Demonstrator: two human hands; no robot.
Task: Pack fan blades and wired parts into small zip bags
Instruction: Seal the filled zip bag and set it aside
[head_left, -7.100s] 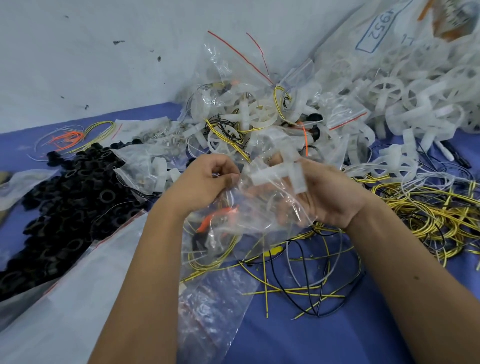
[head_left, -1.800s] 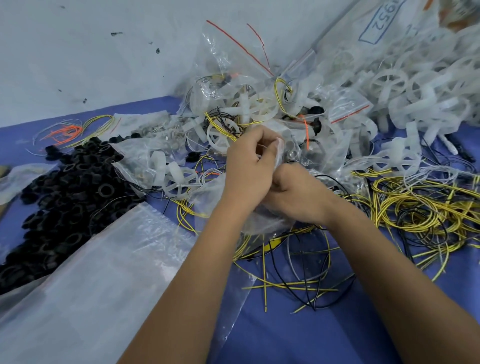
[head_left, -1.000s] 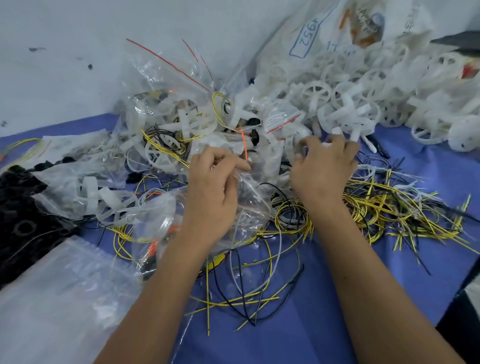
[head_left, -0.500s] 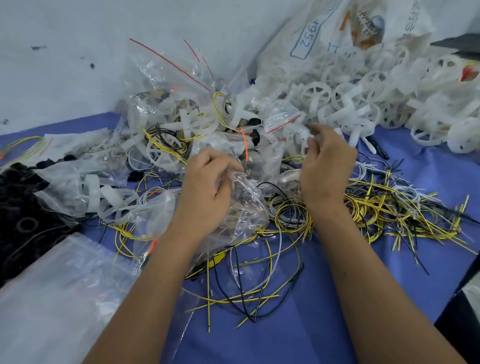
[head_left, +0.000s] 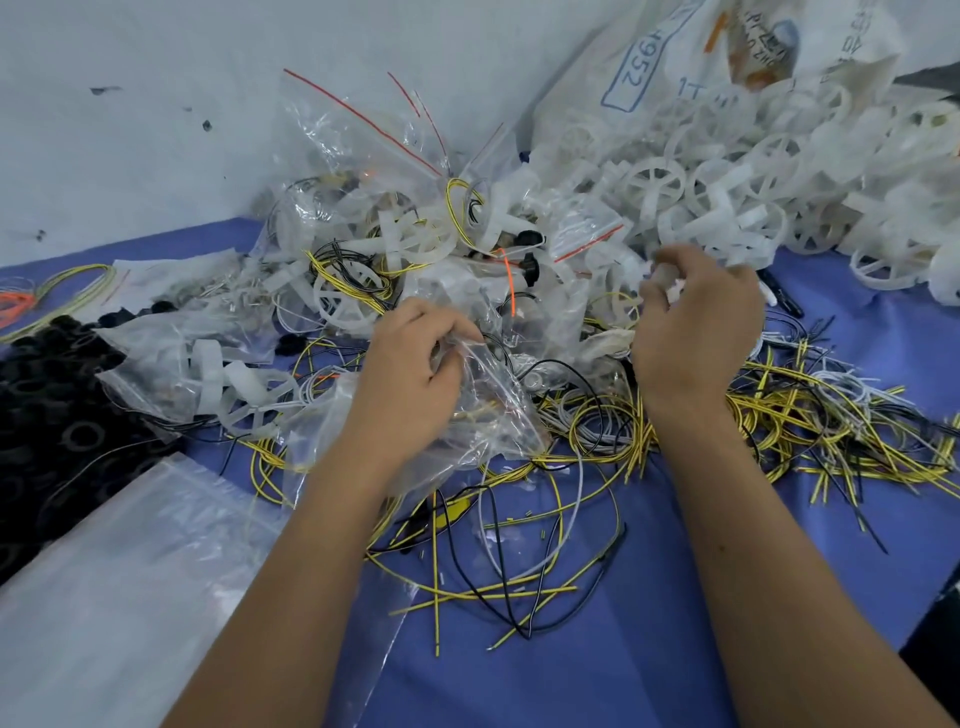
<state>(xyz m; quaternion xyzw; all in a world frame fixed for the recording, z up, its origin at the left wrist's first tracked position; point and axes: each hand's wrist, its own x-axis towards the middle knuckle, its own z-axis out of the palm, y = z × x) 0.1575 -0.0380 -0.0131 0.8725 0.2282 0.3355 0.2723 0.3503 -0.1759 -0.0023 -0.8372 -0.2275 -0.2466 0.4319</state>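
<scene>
A: Start at the far left. What lies there?

B: A heap of black rings (head_left: 57, 405) on the blue surface (head_left: 649, 649), with a large clear bag (head_left: 130, 571) lying flat nearer the person.

A: And the left hand?

B: The left hand (head_left: 415, 379) has its fingers curled round a small zip bag (head_left: 488, 410), bunching the crumpled plastic just left of centre. The bag rests on loose yellow and black wires (head_left: 519, 566). Its long axis seems to run from near-left to far-right, the mouth toward the fingers, though the creases make that uncertain.

A: The right hand?

B: The right hand (head_left: 696, 332) is at the near edge of the white fan blades pile (head_left: 727, 182), fingers curled and pinching a small white piece (head_left: 670, 283). I cannot tell whether it is a blade or a wired part.

A: So which step is this?

B: I judge it the fetching of a part for the bag in the left hand. Next, the right hand would carry its piece leftward while the left spreads the bag's mouth wide enough to admit it.

A: Anything further right?

B: A tangle of yellow wires (head_left: 831, 426), and a big printed sack (head_left: 675, 62) against the wall.
</scene>
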